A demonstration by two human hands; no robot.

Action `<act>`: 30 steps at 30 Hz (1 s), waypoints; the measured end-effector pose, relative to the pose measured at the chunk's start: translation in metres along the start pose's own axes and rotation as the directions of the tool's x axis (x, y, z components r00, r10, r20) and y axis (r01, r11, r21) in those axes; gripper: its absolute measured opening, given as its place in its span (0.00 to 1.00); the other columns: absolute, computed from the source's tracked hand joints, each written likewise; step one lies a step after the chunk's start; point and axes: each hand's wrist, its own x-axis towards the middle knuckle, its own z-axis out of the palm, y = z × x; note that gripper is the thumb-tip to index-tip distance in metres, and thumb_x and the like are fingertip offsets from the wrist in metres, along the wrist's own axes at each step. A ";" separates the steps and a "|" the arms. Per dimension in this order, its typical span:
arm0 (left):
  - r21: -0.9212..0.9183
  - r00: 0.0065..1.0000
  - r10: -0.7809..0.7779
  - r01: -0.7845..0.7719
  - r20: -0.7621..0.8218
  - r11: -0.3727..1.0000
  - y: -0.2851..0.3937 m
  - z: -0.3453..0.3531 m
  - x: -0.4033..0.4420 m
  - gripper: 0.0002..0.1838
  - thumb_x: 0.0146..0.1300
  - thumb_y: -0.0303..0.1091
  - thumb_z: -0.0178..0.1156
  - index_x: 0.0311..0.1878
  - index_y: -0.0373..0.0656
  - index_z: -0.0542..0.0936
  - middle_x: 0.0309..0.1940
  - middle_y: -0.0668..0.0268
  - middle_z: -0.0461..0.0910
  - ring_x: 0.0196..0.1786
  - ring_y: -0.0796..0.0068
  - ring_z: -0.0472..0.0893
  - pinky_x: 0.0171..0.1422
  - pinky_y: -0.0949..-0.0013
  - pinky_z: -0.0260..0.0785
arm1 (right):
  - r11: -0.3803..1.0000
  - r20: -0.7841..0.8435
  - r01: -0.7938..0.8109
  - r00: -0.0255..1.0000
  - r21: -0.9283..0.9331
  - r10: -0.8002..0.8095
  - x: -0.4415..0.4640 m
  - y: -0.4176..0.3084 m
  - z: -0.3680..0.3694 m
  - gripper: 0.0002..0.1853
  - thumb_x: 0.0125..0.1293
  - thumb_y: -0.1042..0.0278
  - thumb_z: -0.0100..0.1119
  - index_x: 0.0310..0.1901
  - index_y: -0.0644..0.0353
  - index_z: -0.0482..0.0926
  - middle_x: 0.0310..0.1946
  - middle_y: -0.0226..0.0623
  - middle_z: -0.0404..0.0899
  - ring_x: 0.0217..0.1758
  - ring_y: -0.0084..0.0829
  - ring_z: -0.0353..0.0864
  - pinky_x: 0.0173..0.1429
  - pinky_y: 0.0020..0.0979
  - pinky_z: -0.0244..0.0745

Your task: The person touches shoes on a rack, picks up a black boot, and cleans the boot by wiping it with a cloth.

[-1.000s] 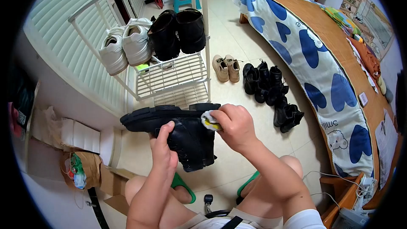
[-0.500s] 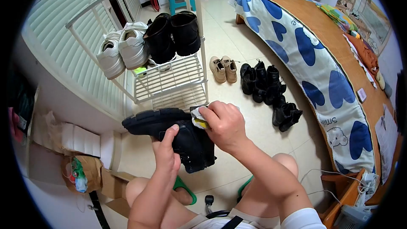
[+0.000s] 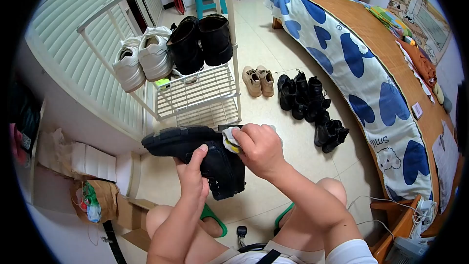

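A black lace-up boot is held in front of me on its side, its thick sole turned up and away from me. My left hand grips the boot's middle from below, the thumb lying over its side. In my right hand is a bunched white cloth with a yellow patch. The fingers are closed round the cloth and press it against the boot at the heel end of the sole. Part of the cloth is hidden under the fingers.
A white shoe rack ahead holds white sneakers and black shoes. Beige shoes and several black boots stand on the floor. The bed runs along the right. A paper bag stands at left.
The cloth and my right hand have shifted very slightly at the boot's heel. My left hand keeps the same hold, and the whole view has tilted a little.
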 end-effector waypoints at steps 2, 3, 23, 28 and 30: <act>-0.002 0.999 -0.042 0.042 0.016 0.999 -0.002 -0.012 0.008 0.17 0.59 0.26 0.65 0.52 0.36 0.78 0.43 0.63 0.82 0.45 0.68 0.83 0.55 0.65 0.78 | 1.000 0.012 -0.023 1.000 0.014 0.023 -0.006 0.010 0.001 0.16 0.44 0.73 0.67 0.39 0.56 0.79 0.30 0.34 0.75 0.30 0.37 0.77 0.35 0.37 0.71; -0.005 0.996 -0.086 0.087 0.030 0.996 -0.001 -0.015 0.011 0.16 0.59 0.26 0.65 0.51 0.36 0.78 0.43 0.63 0.82 0.45 0.68 0.83 0.55 0.65 0.78 | 0.999 0.027 -0.046 0.999 0.027 0.046 -0.010 0.018 0.001 0.16 0.44 0.73 0.67 0.39 0.55 0.79 0.29 0.34 0.75 0.30 0.37 0.77 0.35 0.37 0.70; -0.141 0.976 -0.214 0.216 0.031 0.966 -0.004 -0.011 0.004 0.10 0.62 0.30 0.63 0.45 0.39 0.79 0.41 0.65 0.83 0.46 0.67 0.84 0.57 0.62 0.78 | 0.556 0.345 -0.721 0.690 0.415 0.637 0.002 0.030 -0.018 0.14 0.61 0.66 0.63 0.44 0.64 0.77 0.31 0.48 0.84 0.34 0.39 0.85 0.42 0.35 0.78; -0.143 0.980 -0.195 0.199 0.041 0.970 -0.009 -0.015 0.009 0.11 0.62 0.30 0.63 0.47 0.39 0.79 0.41 0.64 0.83 0.46 0.67 0.84 0.58 0.62 0.78 | 0.613 0.392 -0.695 0.719 0.376 0.574 -0.013 0.022 -0.013 0.13 0.57 0.67 0.65 0.41 0.64 0.78 0.28 0.43 0.83 0.31 0.31 0.84 0.40 0.32 0.78; -0.117 0.979 -0.195 0.200 0.054 0.973 -0.009 -0.013 0.007 0.11 0.62 0.30 0.63 0.47 0.39 0.79 0.41 0.64 0.83 0.46 0.67 0.84 0.58 0.62 0.78 | 0.596 0.377 -0.707 0.708 0.382 0.598 -0.008 0.026 -0.017 0.12 0.57 0.67 0.65 0.40 0.64 0.78 0.27 0.42 0.83 0.31 0.30 0.84 0.40 0.32 0.78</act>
